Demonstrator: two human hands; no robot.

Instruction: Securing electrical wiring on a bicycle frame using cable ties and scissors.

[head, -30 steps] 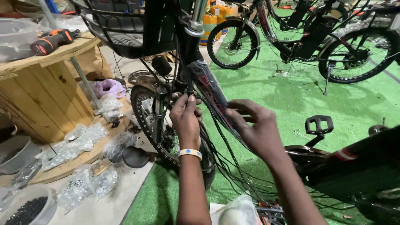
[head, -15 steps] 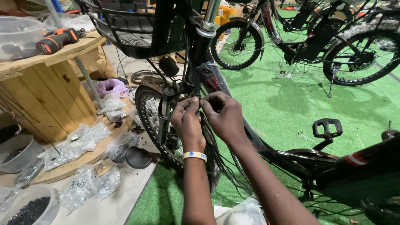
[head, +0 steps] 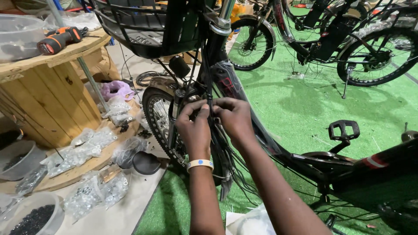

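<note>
The room is evenly and fairly brightly lit from above, with a cool white cast. The bright green artificial turf floor [head: 305, 109] looks vivid, almost oversaturated, and carries only soft, diffuse shadows under the parked black bicycles [head: 344, 39]. A small glint shows on the silver metal fork tube [head: 224, 15]. The clear plastic bags of small hardware [head: 87, 143] catch pale highlights. The dark frame and cables stay murky, detail lost in black. Lines bow at the edges, wide-angle style. Focus holds well; the far background is slightly soft.
</note>
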